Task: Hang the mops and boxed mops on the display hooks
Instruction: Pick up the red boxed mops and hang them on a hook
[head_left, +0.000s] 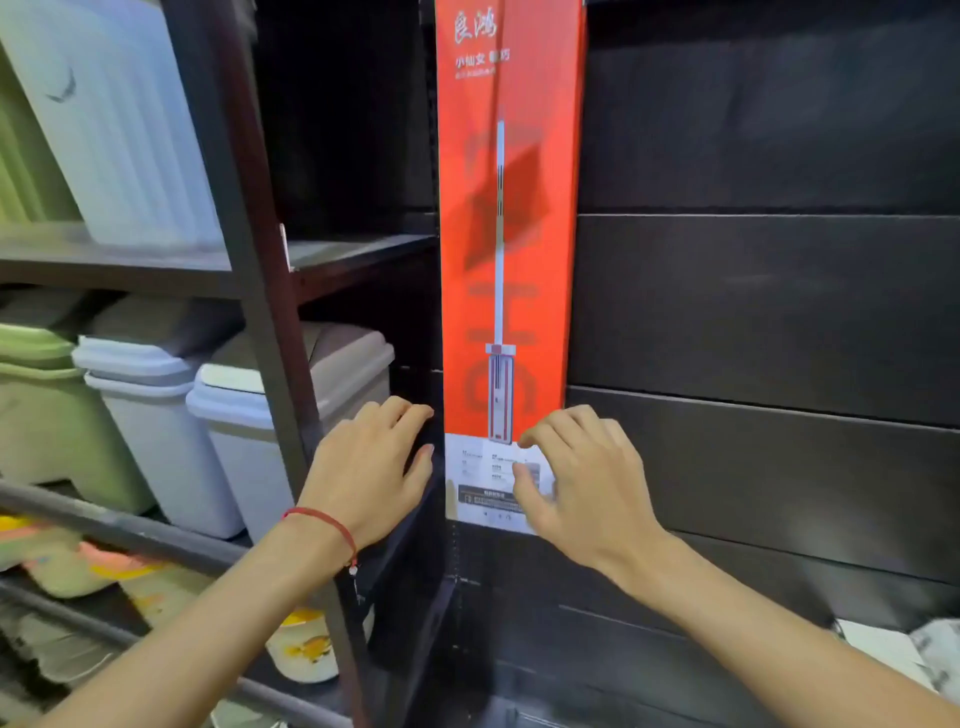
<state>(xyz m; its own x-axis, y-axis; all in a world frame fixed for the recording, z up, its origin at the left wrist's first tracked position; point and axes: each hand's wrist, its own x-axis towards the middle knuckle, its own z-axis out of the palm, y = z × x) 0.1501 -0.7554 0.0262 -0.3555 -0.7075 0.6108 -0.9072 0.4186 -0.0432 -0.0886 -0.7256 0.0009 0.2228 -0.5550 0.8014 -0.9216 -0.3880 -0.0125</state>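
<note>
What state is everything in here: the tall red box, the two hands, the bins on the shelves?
Red mop box: upright against the dark wall panel; its top is out of view.
Left hand: open, fingers at the box's left edge.
Right hand: open, fingertips on the box's white lower label.
Lidded bins: lids closed, lined up on the shelf.

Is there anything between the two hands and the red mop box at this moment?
Nothing visible. The left hand lies at the lower left edge of the red mop box, and the right hand is over its white bottom label. Whether either hand grips the box cannot be told.
</note>
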